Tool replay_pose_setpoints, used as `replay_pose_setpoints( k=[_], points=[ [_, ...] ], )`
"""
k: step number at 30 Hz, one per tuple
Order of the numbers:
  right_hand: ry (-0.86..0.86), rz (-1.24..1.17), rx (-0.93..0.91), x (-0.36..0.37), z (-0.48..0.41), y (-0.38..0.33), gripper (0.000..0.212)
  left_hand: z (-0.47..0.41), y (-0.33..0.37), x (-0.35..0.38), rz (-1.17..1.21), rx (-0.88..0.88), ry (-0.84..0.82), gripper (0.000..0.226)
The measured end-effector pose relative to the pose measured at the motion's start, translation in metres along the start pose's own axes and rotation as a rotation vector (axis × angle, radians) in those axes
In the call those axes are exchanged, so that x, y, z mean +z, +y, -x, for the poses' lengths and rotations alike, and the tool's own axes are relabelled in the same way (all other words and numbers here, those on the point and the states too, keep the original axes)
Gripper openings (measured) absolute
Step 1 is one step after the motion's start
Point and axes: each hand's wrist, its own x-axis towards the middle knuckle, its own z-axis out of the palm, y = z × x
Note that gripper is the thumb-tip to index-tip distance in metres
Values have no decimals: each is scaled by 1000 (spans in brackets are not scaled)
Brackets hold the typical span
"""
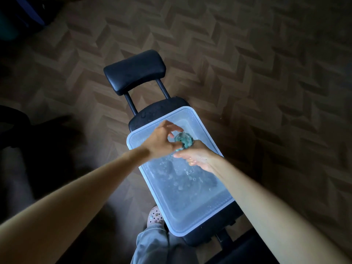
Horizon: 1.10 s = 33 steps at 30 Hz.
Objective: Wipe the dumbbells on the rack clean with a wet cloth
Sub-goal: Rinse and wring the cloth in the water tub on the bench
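cloth [183, 141]: teal, balled up tight, held between both hands just above ctr of frame, over upper half of tub [131, 141].

l. hand [161, 140]: forearm enters from lower left. thumb + a finger pinching cloth's left side, other fingers [172, 126] fanned out loose above it.

r. hand [198, 157]: forearm enters from lower right, skin wet + shiny. curled against cloth's right/lower side, thumb stretched toward l. hand. fingertips hidden, but grip looks closed on cloth.

tub: translucent plastic, rectangular, holding water [182, 187] w/ a few bubbles near its ctr. sits lengthwise on black padded bench [152, 111], overhanging seat at its sides. separate black pad [133, 71] on two bars, above tub in frame.

brown herringbone floor [266, 73] all round.

bottom ctr: grey trouser leg [152, 244] + pale clog [155, 216] w/ charms, just left of tub's lower corner.
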Motion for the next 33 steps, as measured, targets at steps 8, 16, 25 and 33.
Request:
replay_pose_setpoints(
  k=[8, 16, 25, 33],
  points=[
    [-367, -27, 176, -6, 2, -18, 32, -16, -29, 2, -859, 734, 19, 108],
    [-106, 445, 24, 11, -11, -15, 28, -33, -19, 4, -913, 714, -127, 23],
    [44, 1481, -463, 5, -10, -22, 28, -11, 3, 29, -105, -346, -294, 25],
    [-48, 1771, -677, -7, -15, -33, 25, -4, 11, 32, 431, -641, -327, 37]
  ],
)
